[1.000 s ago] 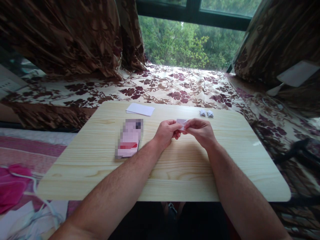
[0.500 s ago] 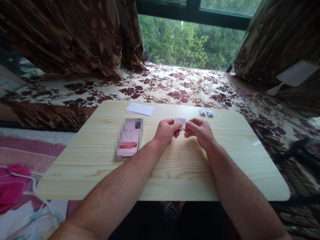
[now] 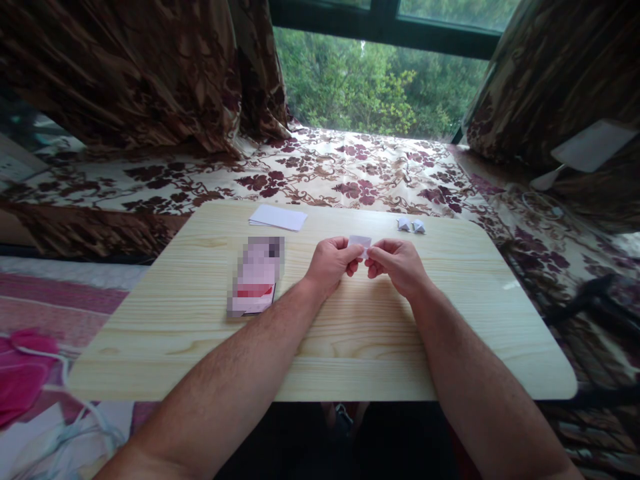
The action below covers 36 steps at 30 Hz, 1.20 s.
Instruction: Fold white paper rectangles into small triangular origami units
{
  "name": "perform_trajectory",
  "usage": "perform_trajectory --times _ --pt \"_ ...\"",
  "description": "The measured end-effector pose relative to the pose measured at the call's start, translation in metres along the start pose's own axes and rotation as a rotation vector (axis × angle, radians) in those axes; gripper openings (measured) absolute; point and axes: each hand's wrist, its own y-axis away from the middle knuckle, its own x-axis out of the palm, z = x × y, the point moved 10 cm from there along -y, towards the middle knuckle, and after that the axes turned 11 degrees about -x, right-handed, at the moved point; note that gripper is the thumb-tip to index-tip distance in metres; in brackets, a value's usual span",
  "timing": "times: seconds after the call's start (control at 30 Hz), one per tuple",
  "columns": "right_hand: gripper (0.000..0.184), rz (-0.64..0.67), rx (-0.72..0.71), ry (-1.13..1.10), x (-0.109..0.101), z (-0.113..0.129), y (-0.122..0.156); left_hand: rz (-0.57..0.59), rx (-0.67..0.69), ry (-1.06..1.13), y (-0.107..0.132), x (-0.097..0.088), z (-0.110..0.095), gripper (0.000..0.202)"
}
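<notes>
A small white slip of paper [image 3: 360,243] is pinched between the fingertips of my left hand [image 3: 333,265] and my right hand [image 3: 395,265], just above the light wooden table [image 3: 320,347]. Both hands are closed on it, knuckles facing me, near the table's middle. Two small folded white paper pieces [image 3: 411,225] lie at the far right of the table. A thin stack of white paper sheets [image 3: 278,217] lies at the far edge, left of my hands. A phone [image 3: 256,276] lies flat to the left of my left hand.
Floral brown and cream fabric [image 3: 320,170] covers the ledge behind the table, with matching curtains on both sides of a window. A pink cloth [image 3: 23,373] and a white cable lie at the lower left. Dark cables lie at the right.
My fingers have shifted slightly on the paper slip, and my right hand has drawn a little closer to the left. The view has moved a touch.
</notes>
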Motion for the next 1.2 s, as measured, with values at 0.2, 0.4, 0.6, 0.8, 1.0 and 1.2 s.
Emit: perform_trajectory --times 0.2,0.4,0.6,0.8,1.0,1.2 --pt "0.022 0.012 -0.007 -0.002 0.001 0.000 0.000 0.008 -0.004 0.007 0.000 0.000 0.001 0.021" --pt "0.024 0.006 -0.004 0.005 0.001 0.001 0.000 0.022 -0.023 0.008 -0.001 0.001 0.002 0.025" --pt "0.025 0.007 -0.016 0.005 0.000 0.002 0.000 0.071 -0.006 -0.005 0.002 0.007 -0.001 0.028" --pt "0.027 0.027 -0.025 -0.029 0.002 0.003 0.001 0.069 -0.036 0.026 0.003 0.007 -0.002 0.028" --pt "0.027 0.029 -0.040 -0.063 0.002 0.005 0.001 0.093 -0.045 0.046 0.003 0.009 -0.002 0.027" --pt "0.024 0.029 -0.065 -0.079 0.001 0.009 0.001 0.128 -0.044 0.049 0.002 0.010 -0.001 0.026"
